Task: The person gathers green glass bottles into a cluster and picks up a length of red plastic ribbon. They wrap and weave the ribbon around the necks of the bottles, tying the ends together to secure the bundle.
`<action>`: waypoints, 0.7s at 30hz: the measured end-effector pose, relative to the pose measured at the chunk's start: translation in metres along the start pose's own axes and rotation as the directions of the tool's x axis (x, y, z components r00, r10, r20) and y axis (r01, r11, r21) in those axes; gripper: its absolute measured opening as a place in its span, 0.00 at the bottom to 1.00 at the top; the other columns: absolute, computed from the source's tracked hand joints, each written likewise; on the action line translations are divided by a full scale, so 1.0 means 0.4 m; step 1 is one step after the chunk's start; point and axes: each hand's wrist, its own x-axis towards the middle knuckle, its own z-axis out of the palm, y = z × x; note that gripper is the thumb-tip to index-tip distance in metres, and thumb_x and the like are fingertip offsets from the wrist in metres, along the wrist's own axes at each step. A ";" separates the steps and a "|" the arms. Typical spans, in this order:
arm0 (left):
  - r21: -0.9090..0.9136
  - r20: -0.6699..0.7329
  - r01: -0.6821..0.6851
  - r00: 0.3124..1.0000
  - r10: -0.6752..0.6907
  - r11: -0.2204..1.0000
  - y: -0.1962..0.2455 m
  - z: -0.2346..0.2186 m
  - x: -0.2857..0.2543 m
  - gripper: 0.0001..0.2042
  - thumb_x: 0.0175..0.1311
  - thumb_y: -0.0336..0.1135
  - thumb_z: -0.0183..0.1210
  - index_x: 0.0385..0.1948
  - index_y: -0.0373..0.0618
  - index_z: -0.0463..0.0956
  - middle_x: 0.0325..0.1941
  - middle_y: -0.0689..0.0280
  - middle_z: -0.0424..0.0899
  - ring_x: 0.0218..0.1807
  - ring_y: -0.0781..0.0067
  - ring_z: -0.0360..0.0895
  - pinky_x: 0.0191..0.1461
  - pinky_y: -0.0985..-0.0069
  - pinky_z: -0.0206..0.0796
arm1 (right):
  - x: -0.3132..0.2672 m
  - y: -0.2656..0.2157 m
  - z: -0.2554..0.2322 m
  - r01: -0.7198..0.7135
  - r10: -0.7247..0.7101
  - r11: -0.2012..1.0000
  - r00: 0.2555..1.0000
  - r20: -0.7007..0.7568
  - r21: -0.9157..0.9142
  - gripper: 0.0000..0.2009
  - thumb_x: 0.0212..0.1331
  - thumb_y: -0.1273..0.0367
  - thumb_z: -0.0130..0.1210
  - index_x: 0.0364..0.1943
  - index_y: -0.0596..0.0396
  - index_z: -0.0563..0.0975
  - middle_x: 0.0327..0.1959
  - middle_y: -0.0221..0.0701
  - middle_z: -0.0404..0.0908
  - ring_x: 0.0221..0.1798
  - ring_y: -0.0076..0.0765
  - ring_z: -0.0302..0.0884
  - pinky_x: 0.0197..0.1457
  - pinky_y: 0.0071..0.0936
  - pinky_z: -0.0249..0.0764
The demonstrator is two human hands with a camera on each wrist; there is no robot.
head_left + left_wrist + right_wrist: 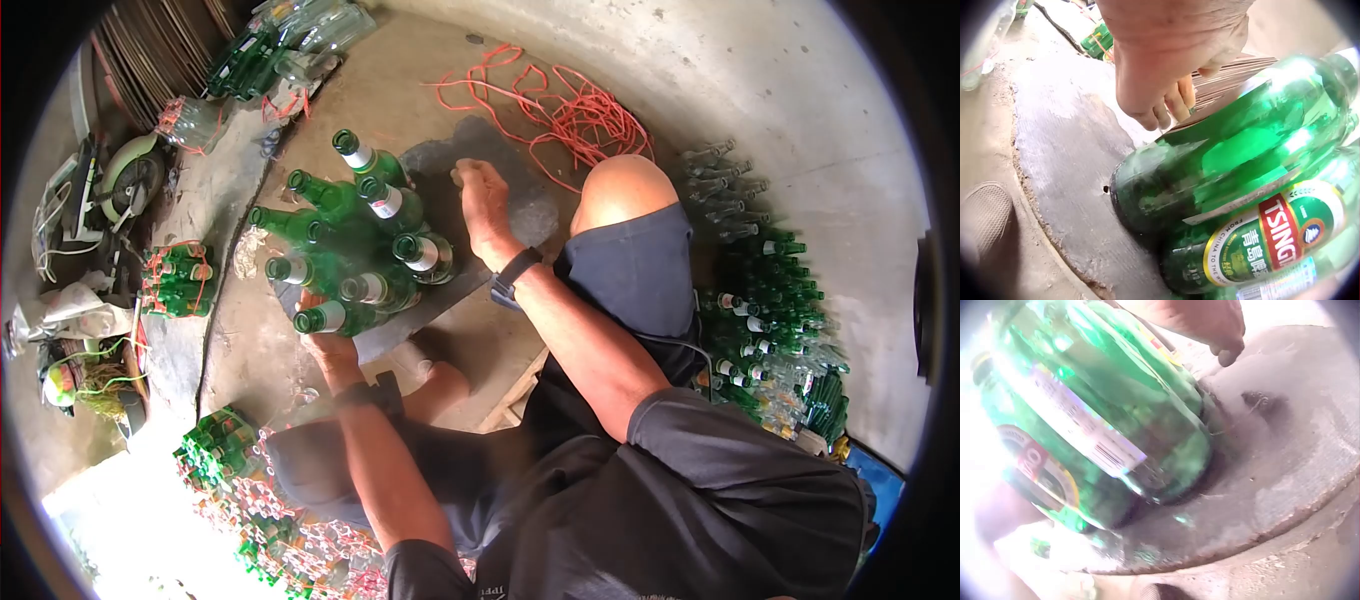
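Several green glass bottles stand in a tight cluster on a dark slab, some carrying labels. My left hand is at the cluster's near left side, partly hidden by bottles. In the left wrist view its bent fingers lie against or just beside a bottle; contact is unclear. Right of the bottles, my right hand is above the slab with curled fingers and nothing visible in them. The right wrist view has that hand behind a bottle, where a thin strand shows.
Tangled red cord lies beyond the slab. Rows of green bottles line the right wall. Tied green bottles stand at left, with more bottles at lower left. A bare foot is close to the slab.
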 end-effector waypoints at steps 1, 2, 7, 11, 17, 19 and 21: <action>-0.047 -0.031 0.037 0.999 -0.039 0.998 0.007 -0.001 -0.003 0.22 0.74 0.47 0.55 0.60 0.42 0.75 0.60 0.62 0.81 0.62 0.64 0.76 0.68 0.64 0.68 | -0.009 -0.028 0.003 0.002 -0.002 1.000 1.000 0.000 0.003 0.13 0.68 0.63 0.55 0.47 0.57 0.82 0.45 0.36 0.85 0.51 0.32 0.80 0.58 0.31 0.73; -0.095 -0.058 0.071 0.995 -0.077 0.993 0.014 -0.002 -0.002 0.22 0.73 0.46 0.55 0.61 0.41 0.74 0.61 0.61 0.80 0.63 0.62 0.76 0.70 0.63 0.67 | -0.019 -0.057 0.007 0.005 -0.003 0.996 1.000 -0.024 0.085 0.12 0.67 0.64 0.55 0.45 0.58 0.81 0.42 0.33 0.84 0.47 0.29 0.79 0.54 0.29 0.73; 0.263 -0.139 -0.003 0.989 0.041 0.965 0.035 -0.041 -0.008 0.23 0.73 0.43 0.55 0.63 0.39 0.73 0.63 0.58 0.78 0.65 0.61 0.75 0.71 0.61 0.66 | -0.084 -0.279 0.013 -0.090 0.050 0.945 0.990 0.134 0.314 0.14 0.67 0.61 0.59 0.48 0.57 0.81 0.47 0.36 0.84 0.51 0.36 0.82 0.56 0.37 0.78; 0.284 -0.184 0.002 0.982 0.052 0.959 0.105 -0.039 -0.048 0.24 0.74 0.42 0.52 0.65 0.37 0.70 0.65 0.57 0.77 0.67 0.61 0.74 0.72 0.59 0.65 | -0.111 -0.476 -0.014 -0.088 -0.054 0.904 0.948 0.315 0.419 0.14 0.69 0.64 0.58 0.51 0.59 0.80 0.50 0.36 0.84 0.52 0.36 0.83 0.57 0.39 0.81; -0.121 -0.333 -0.036 0.943 -0.007 0.992 0.261 0.032 -0.143 0.22 0.73 0.33 0.57 0.65 0.31 0.70 0.56 0.55 0.84 0.53 0.62 0.83 0.62 0.63 0.75 | -0.118 -0.746 -0.175 0.170 -0.281 0.948 0.845 0.455 0.270 0.14 0.70 0.64 0.55 0.52 0.57 0.81 0.49 0.33 0.85 0.50 0.33 0.83 0.57 0.39 0.80; -0.062 -0.317 -0.001 0.948 -0.019 0.998 0.309 0.062 -0.191 0.23 0.75 0.32 0.55 0.67 0.29 0.67 0.66 0.55 0.77 0.62 0.63 0.78 0.70 0.63 0.70 | -0.101 -0.798 -0.229 0.204 -0.323 0.934 0.831 0.452 0.293 0.12 0.73 0.67 0.54 0.50 0.61 0.81 0.39 0.33 0.84 0.43 0.33 0.83 0.50 0.32 0.81; 0.093 -0.165 -0.028 0.985 0.044 0.995 0.307 0.013 -0.195 0.23 0.76 0.32 0.53 0.69 0.32 0.66 0.69 0.53 0.75 0.67 0.61 0.74 0.74 0.61 0.67 | -0.083 -0.809 -0.257 0.277 -0.342 0.937 0.853 0.393 0.214 0.10 0.71 0.69 0.56 0.46 0.62 0.82 0.34 0.30 0.84 0.38 0.26 0.81 0.42 0.26 0.79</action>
